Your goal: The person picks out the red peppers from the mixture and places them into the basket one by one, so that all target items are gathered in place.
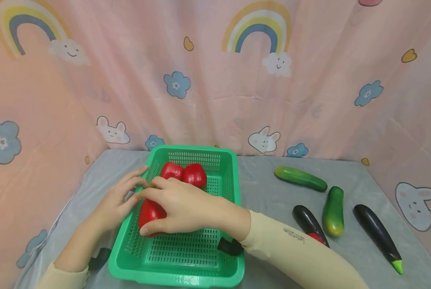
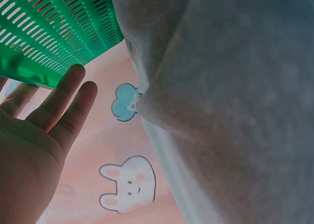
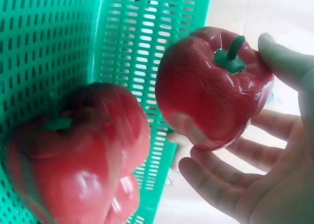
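My right hand (image 1: pixel 184 204) holds a red bell pepper (image 3: pixel 211 89) with a green stem, thumb on one side and fingers on the other, at the left side of a green plastic basket (image 1: pixel 179 279). More red bell peppers (image 1: pixel 195 175) sit against each other toward the basket's far end; in the right wrist view they show large and glossy beside the held one. At the basket's left rim is my left hand (image 1: pixel 110 204), its fingers extended along the slotted outer wall (image 2: pixel 64 25) in the left wrist view. The two hands' fingertips overlap in the head view.
Right of the basket lie two green cucumbers (image 1: pixel 300 178) (image 1: pixel 333 210) and two dark eggplants (image 1: pixel 377 237) (image 1: pixel 309 220). A red item (image 1: pixel 315 237) shows partly behind my right sleeve (image 1: pixel 291 245). Grey cloth (image 1: pixel 262 192) covers the table, and a patterned pink curtain (image 1: pixel 208 112) hangs behind.
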Demonstrator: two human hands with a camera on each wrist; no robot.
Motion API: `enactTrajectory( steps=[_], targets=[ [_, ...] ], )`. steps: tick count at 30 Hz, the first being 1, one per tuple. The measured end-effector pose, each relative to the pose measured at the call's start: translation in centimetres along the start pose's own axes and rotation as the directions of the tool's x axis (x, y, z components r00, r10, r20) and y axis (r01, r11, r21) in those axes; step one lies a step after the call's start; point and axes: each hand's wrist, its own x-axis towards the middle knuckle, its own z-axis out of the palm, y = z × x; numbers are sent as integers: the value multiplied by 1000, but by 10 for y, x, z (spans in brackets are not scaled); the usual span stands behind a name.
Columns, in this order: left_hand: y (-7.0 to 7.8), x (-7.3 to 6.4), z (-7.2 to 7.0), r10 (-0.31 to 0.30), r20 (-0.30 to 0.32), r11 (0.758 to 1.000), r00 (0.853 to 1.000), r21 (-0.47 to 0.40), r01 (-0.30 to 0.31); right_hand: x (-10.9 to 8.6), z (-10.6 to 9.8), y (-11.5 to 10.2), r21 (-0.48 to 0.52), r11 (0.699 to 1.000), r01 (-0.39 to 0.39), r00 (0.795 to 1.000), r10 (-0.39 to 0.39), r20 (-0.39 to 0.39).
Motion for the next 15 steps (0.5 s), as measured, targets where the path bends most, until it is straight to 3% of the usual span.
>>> enactTrajectory(
  steps=[15],
  targets=[
    [0, 0, 1, 18, 4, 1000, 1000, -24, -18, 7, 21, -5, -78, 995, 58, 994, -51, 99]
  ],
)
